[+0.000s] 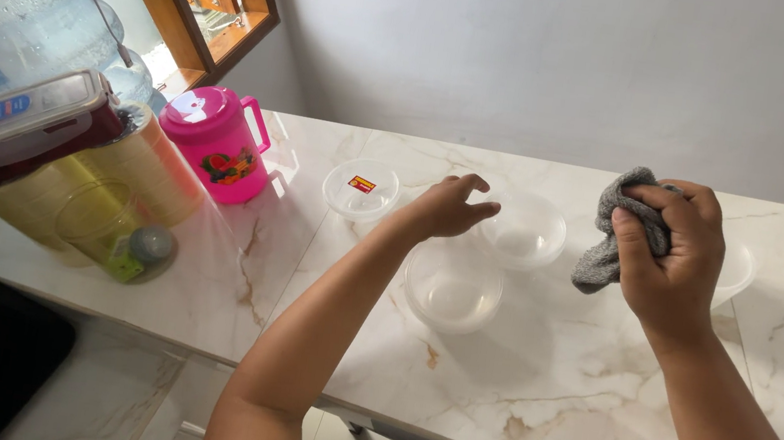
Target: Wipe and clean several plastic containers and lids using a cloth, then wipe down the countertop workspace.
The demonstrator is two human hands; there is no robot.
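Listing by size, placed from the far clear bowl (522, 229): table (591, 397) beneath; near clear bowl (453, 289) just in front, light, thin, slippery, best taken by the rim; grey cloth (611, 241), soft, right of it, bunched in right hand (675, 257), grip closed. Left hand (449, 207), fingers curled half-open, seemingly touches its rim.

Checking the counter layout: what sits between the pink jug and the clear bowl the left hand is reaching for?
In the head view, a clear round lid with a small sticker lies on the marble between the pink jug and the clear bowl at the left hand.
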